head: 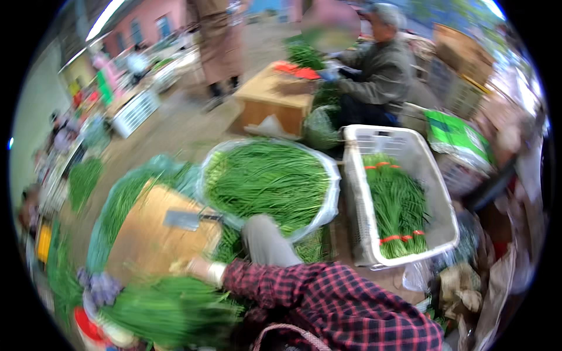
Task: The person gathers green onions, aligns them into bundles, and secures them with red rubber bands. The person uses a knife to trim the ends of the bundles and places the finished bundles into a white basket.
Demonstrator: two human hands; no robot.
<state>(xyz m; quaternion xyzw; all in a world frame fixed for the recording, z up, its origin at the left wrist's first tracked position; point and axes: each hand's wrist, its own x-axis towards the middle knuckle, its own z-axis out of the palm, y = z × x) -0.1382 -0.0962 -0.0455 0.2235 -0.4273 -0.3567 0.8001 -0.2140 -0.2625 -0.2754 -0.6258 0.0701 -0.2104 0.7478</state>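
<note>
My right hand [198, 266], in a pale cuff below a red-and-black plaid sleeve, is at the lower edge of a wooden board [153, 228]. Pale stem ends touch its fingertips; blur hides its grip. Just below it lies a big blurred bundle of long green leaves, like garlic chives [175, 307]. A cleaver [182, 220] rests flat on the board. My left hand cannot be made out. Beyond my knee stands a round, plastic-lined container [337, 184] heaped with loose chives. At right, a white plastic crate [358, 193] holds chive bunches tied with orange-red bands [395, 238].
Across from me a seated person [373, 74] handles greens beside a wooden box [272, 98] with red bands on top. Another person [219, 44] stands behind. A green package [456, 134] and stacked crates are at right. A purple checked cloth [101, 287] is at lower left.
</note>
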